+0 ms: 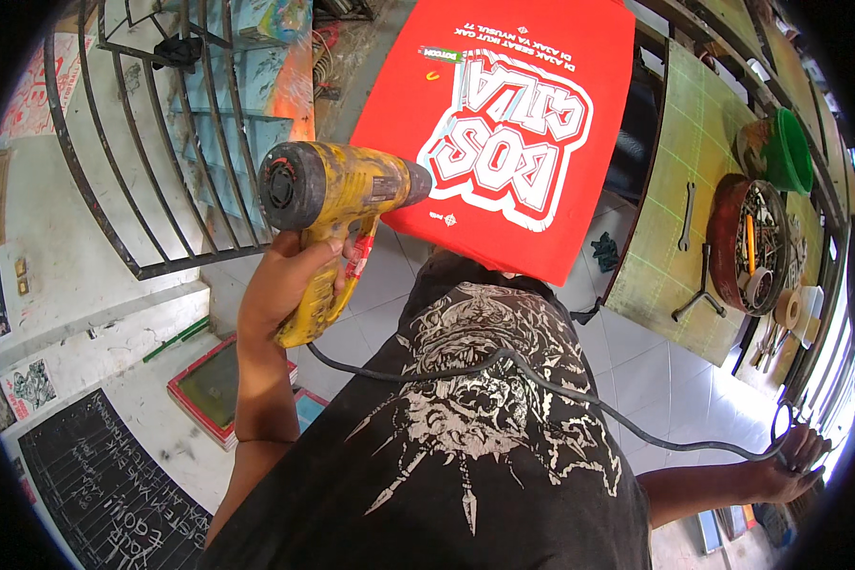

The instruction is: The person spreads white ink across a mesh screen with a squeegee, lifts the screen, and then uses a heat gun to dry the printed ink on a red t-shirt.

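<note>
Yellow-and-black, smudged, pistol-shaped heat gun (356, 185) at 10 o'clock, gripped in left hand (290, 275). Black rubbery cord (458, 372) runs toward right hand (793, 470), 4 o'clock; can't tell its grip. Farther, 1 o'clock: flat red panel (513, 133), white-lettered.

A yellow heat gun (356, 185), smudged with dark grime, is held at left by its handle, its black vented back facing left and its dark nozzle pointing right, at the panel's left edge. Its grey cord (505, 354) trails nearer and off to the right. The flat red panel (508, 128) lies slanted at the far centre, its bold white-outlined lettering upside down.
</note>
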The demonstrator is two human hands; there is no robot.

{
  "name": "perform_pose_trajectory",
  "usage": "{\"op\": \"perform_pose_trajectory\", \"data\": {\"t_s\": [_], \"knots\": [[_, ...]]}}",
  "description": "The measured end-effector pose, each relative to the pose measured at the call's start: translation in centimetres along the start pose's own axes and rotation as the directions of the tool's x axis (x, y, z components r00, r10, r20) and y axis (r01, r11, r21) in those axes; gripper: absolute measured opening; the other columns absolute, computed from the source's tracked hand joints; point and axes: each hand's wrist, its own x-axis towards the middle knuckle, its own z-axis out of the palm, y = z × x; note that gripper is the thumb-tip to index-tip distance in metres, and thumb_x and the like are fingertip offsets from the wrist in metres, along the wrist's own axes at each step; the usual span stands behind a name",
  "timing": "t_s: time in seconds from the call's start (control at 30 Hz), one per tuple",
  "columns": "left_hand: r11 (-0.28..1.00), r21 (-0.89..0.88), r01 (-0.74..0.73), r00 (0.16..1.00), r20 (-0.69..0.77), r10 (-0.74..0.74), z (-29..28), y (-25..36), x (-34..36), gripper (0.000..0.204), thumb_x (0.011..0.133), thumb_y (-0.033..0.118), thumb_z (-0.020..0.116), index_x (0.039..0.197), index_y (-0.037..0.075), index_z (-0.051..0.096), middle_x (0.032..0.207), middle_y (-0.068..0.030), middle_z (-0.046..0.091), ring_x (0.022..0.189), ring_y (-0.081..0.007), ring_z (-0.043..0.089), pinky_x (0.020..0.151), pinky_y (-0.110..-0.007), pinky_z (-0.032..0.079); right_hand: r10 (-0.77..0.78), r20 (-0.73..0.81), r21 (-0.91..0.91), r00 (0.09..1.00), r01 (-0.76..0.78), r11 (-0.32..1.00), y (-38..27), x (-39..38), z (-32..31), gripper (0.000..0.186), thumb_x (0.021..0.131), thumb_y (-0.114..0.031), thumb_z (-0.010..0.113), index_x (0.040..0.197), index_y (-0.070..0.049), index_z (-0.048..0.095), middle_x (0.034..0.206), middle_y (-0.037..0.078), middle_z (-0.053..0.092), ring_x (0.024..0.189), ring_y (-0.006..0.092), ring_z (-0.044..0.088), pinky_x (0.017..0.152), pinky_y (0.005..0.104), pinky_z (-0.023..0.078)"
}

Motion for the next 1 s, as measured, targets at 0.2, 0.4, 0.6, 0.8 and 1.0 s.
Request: {"op": "perform_pose_trajectory", "data": {"t_s": [0.2,0.4,0.6,0.8,1.0], "knots": [[1.0,0.012,0.011,1.0,0.012,-0.011,-0.6,0.6,1.4,0.03,0.088,0.012,0.053,0.115,-0.001,0.051,0.089,-0.0093,0.059,0.062,-0.0141,0.056,0.057,-0.027,0.047,0.0,-0.074,0.079,0.997,0.006,0.997,4.1,0.0,16.1,0.03,0.093,-0.017,0.044,0.101,0.012,0.046,0.079,0.016,0.056,0.069,0.0222,0.056,0.067,0.0374,0.047],[1.0,0.006,-0.01,0.998,0.055,0.009,-1.2,1.2,2.9,0.029,0.087,0.012,0.054,0.113,-0.001,0.052,0.09,-0.009,0.059,0.063,-0.0137,0.057,0.057,-0.027,0.047,-0.065,-0.168,0.021,0.984,0.07,0.997,3.8,-0.6,19.0,0.03,0.093,-0.017,0.045,0.101,0.012,0.046,0.078,0.016,0.055,0.067,0.0219,0.054,0.067,0.0375,0.046],[1.0,0.011,-0.006,0.996,0.093,0.005,-1.5,2.0,4.5,0.026,0.088,0.011,0.053,0.112,0.0,0.052,0.09,-0.0083,0.059,0.064,-0.013,0.057,0.058,-0.026,0.047,-0.09,-0.194,-0.001,0.977,0.091,0.996,3.8,-0.9,20.1,0.03,0.092,-0.018,0.045,0.1,0.011,0.046,0.077,0.015,0.054,0.066,0.0217,0.053,0.066,0.0376,0.045],[0.999,0.054,-0.006,0.997,0.082,0.002,-1.2,2.8,5.7,0.024,0.089,0.012,0.053,0.11,0.0,0.052,0.09,-0.0077,0.059,0.065,-0.0126,0.057,0.058,-0.025,0.047,-0.108,-0.218,-0.022,0.97,0.106,0.994,3.9,-0.9,20.7,0.03,0.091,-0.018,0.045,0.1,0.01,0.046,0.076,0.015,0.053,0.065,0.0215,0.051,0.066,0.0377,0.044],[0.995,0.103,0.005,0.996,0.09,-0.014,-1.0,3.8,6.8,0.023,0.089,0.011,0.053,0.109,-0.001,0.052,0.088,-0.0072,0.058,0.065,-0.0128,0.057,0.058,-0.027,0.047,-0.113,-0.228,-0.03,0.967,0.109,0.994,4.2,-0.9,21.3,0.03,0.09,-0.018,0.046,0.099,0.01,0.046,0.075,0.015,0.051,0.064,0.0212,0.05,0.065,0.0379,0.043]]}}
